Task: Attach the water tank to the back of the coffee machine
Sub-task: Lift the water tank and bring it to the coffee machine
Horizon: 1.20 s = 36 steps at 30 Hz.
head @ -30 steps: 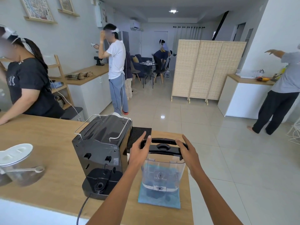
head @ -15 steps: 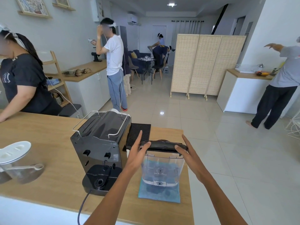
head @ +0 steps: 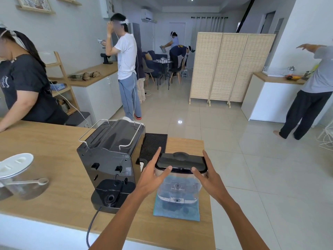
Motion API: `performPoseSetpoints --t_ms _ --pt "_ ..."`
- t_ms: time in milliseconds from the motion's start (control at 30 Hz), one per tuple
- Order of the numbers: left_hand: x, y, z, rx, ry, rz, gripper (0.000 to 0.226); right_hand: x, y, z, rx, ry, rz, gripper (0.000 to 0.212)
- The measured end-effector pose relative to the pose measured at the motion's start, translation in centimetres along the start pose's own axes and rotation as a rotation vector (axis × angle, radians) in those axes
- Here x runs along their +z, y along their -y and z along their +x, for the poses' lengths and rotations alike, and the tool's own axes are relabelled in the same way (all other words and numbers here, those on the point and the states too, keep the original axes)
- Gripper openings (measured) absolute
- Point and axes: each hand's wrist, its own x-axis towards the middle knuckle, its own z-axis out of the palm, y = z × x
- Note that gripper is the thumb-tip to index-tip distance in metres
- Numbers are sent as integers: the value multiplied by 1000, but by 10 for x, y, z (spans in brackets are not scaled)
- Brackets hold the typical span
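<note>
A clear water tank [head: 178, 188] with a black lid stands upright on a blue cloth [head: 176, 212] on the wooden counter. My left hand [head: 151, 175] presses against its left side and my right hand [head: 209, 175] against its right side, thumbs on the near face below the lid. The black coffee machine [head: 110, 159] stands just left of the tank, its back toward me, with an empty black base [head: 110, 197] at its foot. The tank and machine are apart.
A black drip mat [head: 153, 145] lies behind the tank. A clear jug with a white lid [head: 16, 175] and a spoon stands at the counter's left. The machine's cable [head: 91, 224] hangs over the near edge. A person leans on the counter at far left; others stand farther off.
Both hands have closed in on the tank's sides, thumbs now on its near face. The lid's handle, raised a second ago, now lies flat. The tank stays on the cloth.
</note>
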Motion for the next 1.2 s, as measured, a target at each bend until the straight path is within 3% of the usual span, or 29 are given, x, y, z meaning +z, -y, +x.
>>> performPoseSetpoints --t_ms 200,500,667,1200 --pt "-5 0 -3 35 15 40 117 2 -8 -3 -62 -3 11 103" --pt "1 30 7 4 -15 -71 113 4 -17 3 -80 -53 5 110" --pt "-1 11 -3 68 -82 -115 108 6 -12 -4 -43 -90 18 116" --pt "-80 -39 -72 198 -292 -39 105 20 83 -59 -165 -162 4 106"
